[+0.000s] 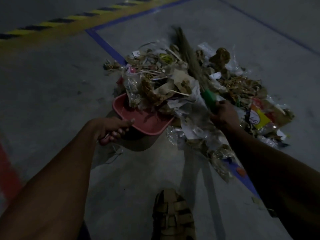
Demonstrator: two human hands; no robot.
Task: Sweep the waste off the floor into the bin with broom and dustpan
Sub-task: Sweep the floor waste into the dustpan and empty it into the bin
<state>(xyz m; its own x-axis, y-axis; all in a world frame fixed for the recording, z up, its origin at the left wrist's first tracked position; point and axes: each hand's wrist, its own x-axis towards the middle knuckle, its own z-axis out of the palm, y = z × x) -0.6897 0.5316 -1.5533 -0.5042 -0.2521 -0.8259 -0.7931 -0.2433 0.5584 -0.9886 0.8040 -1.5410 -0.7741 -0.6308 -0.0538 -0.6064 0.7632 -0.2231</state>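
On grey floor point(52, 94): left hand point(110, 129) stretched forward, fingers curled round handle of one pink dustpan point(143, 121), mouth against one waste heap point(190, 87). Right hand point(225, 115) gripping green handle of one broom point(190, 58), bristles lying across heap. One sandalled foot point(173, 215) below.

No text, label or number is legible anywhere among the waste point(181, 87).

Grey concrete floor point(52, 87) down there, dim. A big waste pile point(190, 80) sprawls just beyond both hands, spilling over blue tape lines point(105, 44). Yellow-black hazard stripe point(52, 25) runs far off, past the left hand.
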